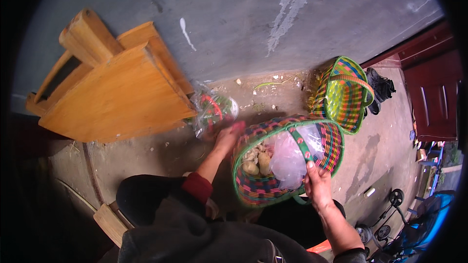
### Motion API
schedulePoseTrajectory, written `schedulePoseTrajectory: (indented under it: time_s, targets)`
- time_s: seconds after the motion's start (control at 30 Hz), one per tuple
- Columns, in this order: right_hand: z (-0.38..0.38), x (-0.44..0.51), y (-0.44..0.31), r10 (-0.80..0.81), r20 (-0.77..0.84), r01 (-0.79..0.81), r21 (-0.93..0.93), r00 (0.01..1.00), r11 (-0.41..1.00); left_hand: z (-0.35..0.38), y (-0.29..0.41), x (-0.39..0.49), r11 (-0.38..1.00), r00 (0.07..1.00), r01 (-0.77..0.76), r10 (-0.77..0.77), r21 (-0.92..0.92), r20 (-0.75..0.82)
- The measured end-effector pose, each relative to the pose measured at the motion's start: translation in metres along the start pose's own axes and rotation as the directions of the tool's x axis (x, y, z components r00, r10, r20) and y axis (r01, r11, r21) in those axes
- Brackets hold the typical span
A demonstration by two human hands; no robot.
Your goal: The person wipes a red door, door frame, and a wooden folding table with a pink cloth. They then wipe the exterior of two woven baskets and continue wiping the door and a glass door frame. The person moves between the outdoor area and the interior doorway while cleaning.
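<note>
My right hand (319, 184) grips the green handle (300, 144) of a multicoloured woven basket (256, 191), which is tilted so that its inside shows. In the basket lie several potatoes (264, 163), pale bulbs that look like garlic (252, 152), and thin clear plastic bags (289, 164). My left hand (227, 139) is beside the basket's left rim, blurred, with a reddish patch at its fingers; whether it holds anything is unclear. Just beyond it, a clear plastic bag (209, 111) with red and green peppers rests on the floor next to a white round rim (234, 107).
Orange-brown wooden furniture (117, 95) leans at the left against the grey wall (226, 22). A second woven basket (343, 98) lies tipped near dark shoes (380, 86). A blue wheeled stroller (427, 223) stands at lower right. Scraps litter the floor by the wall.
</note>
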State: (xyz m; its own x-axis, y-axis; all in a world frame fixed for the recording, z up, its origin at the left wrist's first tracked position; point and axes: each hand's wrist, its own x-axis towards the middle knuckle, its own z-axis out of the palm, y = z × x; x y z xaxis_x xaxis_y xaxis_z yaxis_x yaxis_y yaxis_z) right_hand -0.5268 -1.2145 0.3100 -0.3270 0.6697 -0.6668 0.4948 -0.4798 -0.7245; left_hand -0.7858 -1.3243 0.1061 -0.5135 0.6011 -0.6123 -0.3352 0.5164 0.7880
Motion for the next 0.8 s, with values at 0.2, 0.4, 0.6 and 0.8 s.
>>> schedulePoseTrajectory:
  time_s: [0.2,0.4,0.6,0.8]
  targets:
    - [0.012,0.030,-0.048,-0.032,0.025,0.030,0.096,0.999,0.995,-0.029,0.086,0.009,0.944,0.922,-0.282,0.316,-0.170,0.224]
    - [0.023,0.077,-0.107,-0.257,0.261,0.179,0.286,0.930,0.941,-0.055,0.056,0.040,0.875,0.960,-0.281,0.249,-0.395,-0.131]
    - [0.052,0.122,-0.103,-0.294,0.160,0.252,0.239,0.942,0.938,-0.038,-0.040,0.055,0.857,0.991,-0.124,0.078,-0.499,-0.113]
    - [0.052,0.136,-0.107,-0.321,0.135,0.310,0.095,0.937,0.946,0.009,-0.077,-0.003,0.942,0.866,-0.212,0.058,-0.260,-0.496]
